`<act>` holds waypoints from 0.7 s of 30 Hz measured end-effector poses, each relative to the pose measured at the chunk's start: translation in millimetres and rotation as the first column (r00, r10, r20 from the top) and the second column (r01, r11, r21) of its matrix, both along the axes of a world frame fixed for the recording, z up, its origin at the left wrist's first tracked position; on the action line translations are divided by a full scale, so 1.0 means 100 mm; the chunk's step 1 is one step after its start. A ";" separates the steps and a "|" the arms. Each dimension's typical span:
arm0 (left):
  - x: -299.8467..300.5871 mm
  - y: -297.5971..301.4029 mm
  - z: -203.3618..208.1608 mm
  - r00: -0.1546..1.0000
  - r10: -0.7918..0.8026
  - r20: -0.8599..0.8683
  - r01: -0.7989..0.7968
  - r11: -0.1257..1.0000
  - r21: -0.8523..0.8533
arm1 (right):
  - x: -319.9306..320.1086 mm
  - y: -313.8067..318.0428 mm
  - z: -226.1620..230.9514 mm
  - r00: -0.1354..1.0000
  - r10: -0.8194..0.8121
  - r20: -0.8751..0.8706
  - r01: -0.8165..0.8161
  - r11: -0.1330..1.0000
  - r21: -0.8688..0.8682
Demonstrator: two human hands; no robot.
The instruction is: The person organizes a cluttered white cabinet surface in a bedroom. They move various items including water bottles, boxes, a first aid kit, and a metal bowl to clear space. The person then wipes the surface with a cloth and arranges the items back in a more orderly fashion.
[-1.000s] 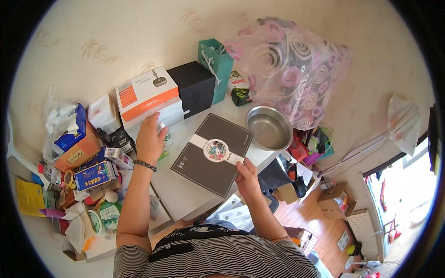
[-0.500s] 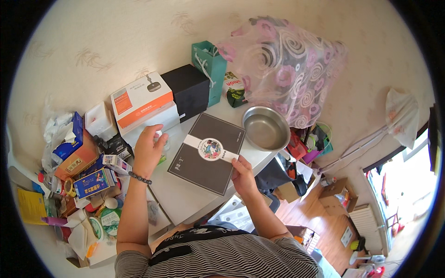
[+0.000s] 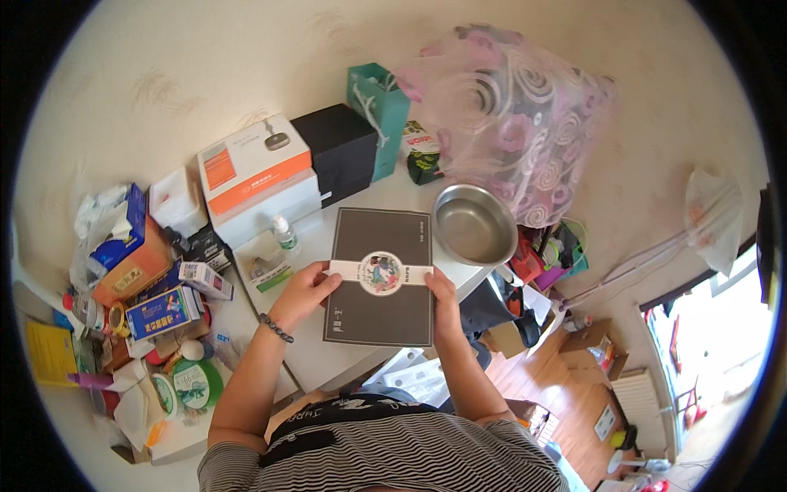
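- Left hand (image 3: 305,293), earlier apart, now pinches the left edge of the flat dark-grey gift box (image 3: 379,276); right hand (image 3: 445,302) clasps its right.
- Box, previously slanted, sits squarer over the white table (image 3: 307,353).
- Fingers underneath are hidden.

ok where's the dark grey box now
In the head view, the dark grey box is near centre, held by the left hand and right hand, left of the metal bowl.
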State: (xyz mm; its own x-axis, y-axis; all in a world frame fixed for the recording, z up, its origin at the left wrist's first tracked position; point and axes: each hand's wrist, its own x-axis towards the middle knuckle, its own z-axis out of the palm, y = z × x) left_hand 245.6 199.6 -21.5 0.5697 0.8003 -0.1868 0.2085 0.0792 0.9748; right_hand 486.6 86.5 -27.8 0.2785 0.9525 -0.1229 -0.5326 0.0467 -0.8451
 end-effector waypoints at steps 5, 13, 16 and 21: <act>0.03 -0.03 -0.23 0.999 0.035 -0.001 -0.035 0.998 0.061 | -0.03 -0.04 -0.05 1.000 0.016 -0.014 -0.016 1.000 0.011; 0.00 -0.08 -0.17 0.982 0.162 0.093 -0.171 0.980 0.100 | -0.01 -0.02 -0.21 0.988 0.054 0.147 -0.061 0.997 0.042; 0.02 -0.14 -0.03 0.942 0.265 0.204 -0.285 0.955 0.076 | -0.08 -0.03 -0.05 0.994 0.037 0.100 -0.050 0.991 0.127; -0.04 -0.13 0.19 0.914 0.255 0.316 -0.283 0.958 0.046 | -0.06 -0.05 0.04 0.984 0.146 0.102 -0.163 0.970 0.182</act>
State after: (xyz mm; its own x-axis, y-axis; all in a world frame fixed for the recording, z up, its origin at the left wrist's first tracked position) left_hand 241.3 186.3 -3.0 0.3482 0.9366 0.0395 -0.1154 0.0010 0.9933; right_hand 480.6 81.7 -23.5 0.1274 0.9885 0.0815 -0.4703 0.1326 -0.8725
